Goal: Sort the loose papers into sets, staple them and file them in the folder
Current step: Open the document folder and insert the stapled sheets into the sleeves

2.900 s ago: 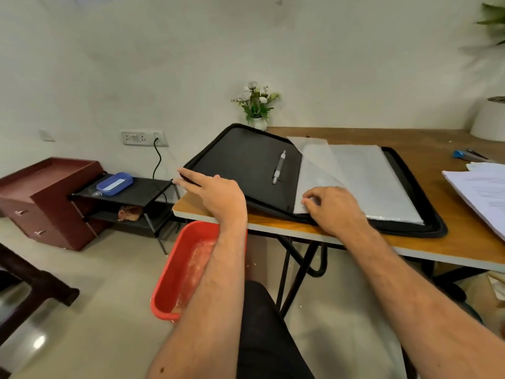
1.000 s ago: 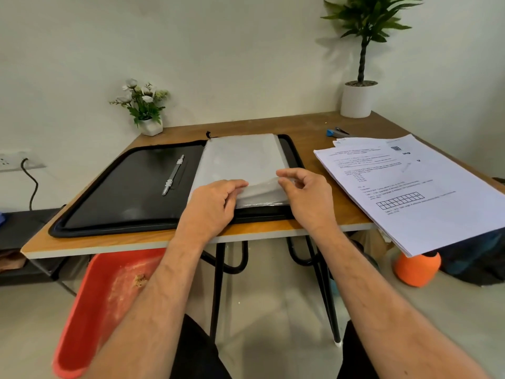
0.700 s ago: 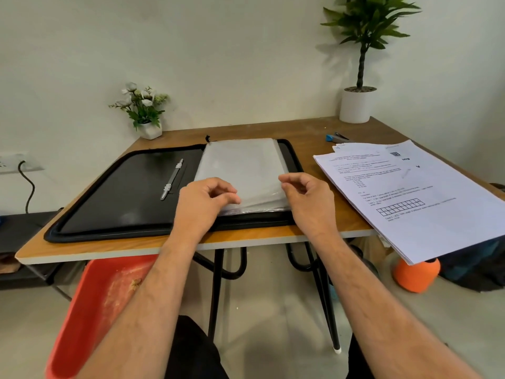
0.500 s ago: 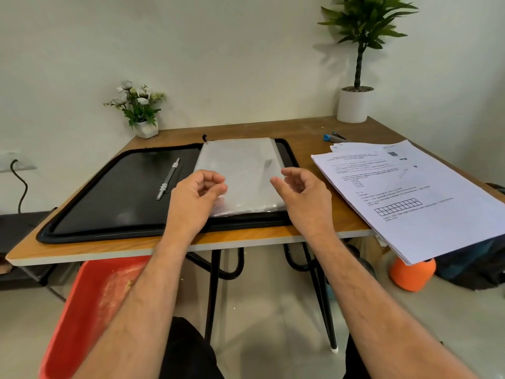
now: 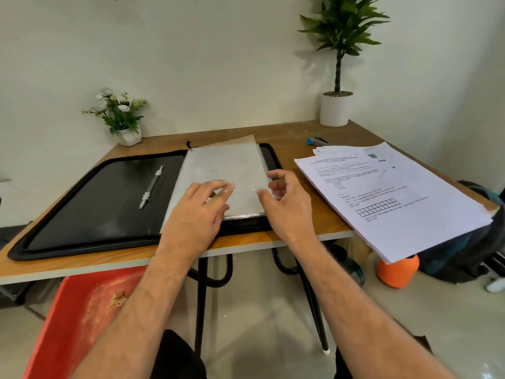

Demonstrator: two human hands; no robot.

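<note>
Black folder [image 5: 90, 203] lies open flat on the wooden table [image 5: 300, 132], left-centre, with a stack of clear plastic sleeves [image 5: 226, 170] on its right half and a metal fastener strip [image 5: 151, 187] on the left half. Left hand [image 5: 195, 214] rests on the near part of the sleeves, fingers slightly spread and lightly bent; whether they pinch the top sleeve, cannot tell. Right hand [image 5: 287, 206] sits at the stack's near right corner, fingers apart, loosely curled, holding nothing. Loose papers [image 5: 396, 198] are stacked right of the folder, overhanging the near edge. Blue stapler [image 5: 317, 141] just beyond them. Potted plant [image 5: 336, 105] far right, flower pot [image 5: 123, 124] far left, red bin [image 5: 82, 318] under the table.
</note>
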